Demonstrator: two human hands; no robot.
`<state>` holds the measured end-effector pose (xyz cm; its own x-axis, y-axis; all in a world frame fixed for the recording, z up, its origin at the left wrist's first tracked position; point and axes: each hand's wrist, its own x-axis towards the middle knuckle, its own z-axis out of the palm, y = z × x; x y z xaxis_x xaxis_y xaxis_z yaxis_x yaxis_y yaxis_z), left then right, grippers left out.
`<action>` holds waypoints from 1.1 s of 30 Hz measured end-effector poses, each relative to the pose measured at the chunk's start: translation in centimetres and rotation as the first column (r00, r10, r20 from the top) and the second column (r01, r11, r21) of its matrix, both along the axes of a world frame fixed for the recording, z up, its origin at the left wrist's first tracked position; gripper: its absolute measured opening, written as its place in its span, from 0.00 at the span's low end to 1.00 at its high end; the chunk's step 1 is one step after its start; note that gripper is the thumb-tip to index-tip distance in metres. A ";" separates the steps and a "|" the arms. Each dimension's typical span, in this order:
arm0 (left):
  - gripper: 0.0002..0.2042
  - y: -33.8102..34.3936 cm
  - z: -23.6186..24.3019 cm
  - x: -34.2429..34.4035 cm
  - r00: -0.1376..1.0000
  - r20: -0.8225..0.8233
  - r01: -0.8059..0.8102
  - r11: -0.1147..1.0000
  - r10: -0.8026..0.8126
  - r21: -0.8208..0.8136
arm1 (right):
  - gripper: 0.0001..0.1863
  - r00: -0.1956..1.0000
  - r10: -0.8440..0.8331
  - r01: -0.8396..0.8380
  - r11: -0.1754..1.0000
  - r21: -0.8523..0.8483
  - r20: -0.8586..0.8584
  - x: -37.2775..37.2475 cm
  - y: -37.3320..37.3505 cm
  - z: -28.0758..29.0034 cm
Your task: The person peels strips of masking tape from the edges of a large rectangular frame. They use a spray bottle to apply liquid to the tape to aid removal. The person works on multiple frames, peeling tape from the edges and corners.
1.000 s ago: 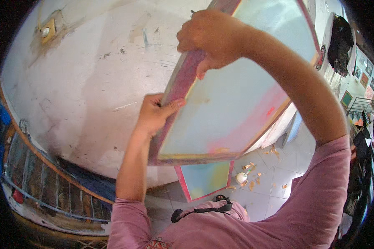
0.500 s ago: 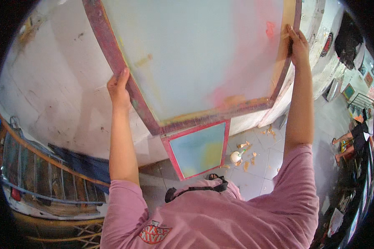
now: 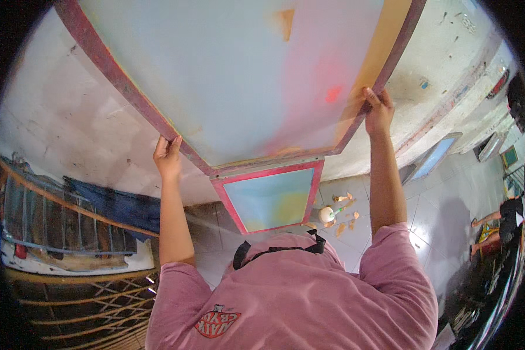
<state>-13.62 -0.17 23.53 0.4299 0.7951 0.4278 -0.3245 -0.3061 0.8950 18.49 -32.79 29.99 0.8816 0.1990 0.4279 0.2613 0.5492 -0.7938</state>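
Note:
A large screen-printing frame (image 3: 227, 87) tilts up in front of me. Its pale blue mesh is stained pink and yellow, and its border is dark reddish. My left hand (image 3: 168, 158) is closed around the left border near the lower corner. Higher up on the right border, my right hand (image 3: 380, 112) grips it with the thumb over the front. Below hangs or stands a smaller frame (image 3: 271, 198) with a pink-red border and a blue and yellow mesh; the big frame's lower edge meets its top edge. The big frame's upper end lies outside the view.
Behind is a stained white wall (image 3: 81, 111). On the tiled floor (image 3: 356, 245) sit a round cream object (image 3: 326, 214) and scattered orange-brown scraps. A metal rack (image 3: 70, 221) stands at left. Another frame (image 3: 434, 156) leans against the wall at right, and another person (image 3: 501, 224) is at far right.
The large frame has shifted left and tilted, and more of its right border shows. My right hand has moved left and lower with it; my left hand sits slightly lower.

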 end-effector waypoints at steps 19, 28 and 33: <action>0.18 3.7 -7.7 1.3 0.968 -0.235 -0.071 0.995 0.085 0.070 | 0.23 0.955 0.160 -0.163 0.987 0.008 -0.248 2.8 2.6 -9.2; 0.32 3.8 -4.9 3.4 0.773 -0.192 -0.505 0.770 0.604 0.390 | 0.21 0.943 -0.279 0.323 0.903 -0.284 0.183 4.0 3.0 -8.2; 0.30 -6.1 16.1 11.4 0.800 0.193 -0.452 0.361 0.568 0.816 | 0.19 0.597 -0.466 0.596 0.802 0.028 0.653 4.6 2.1 6.5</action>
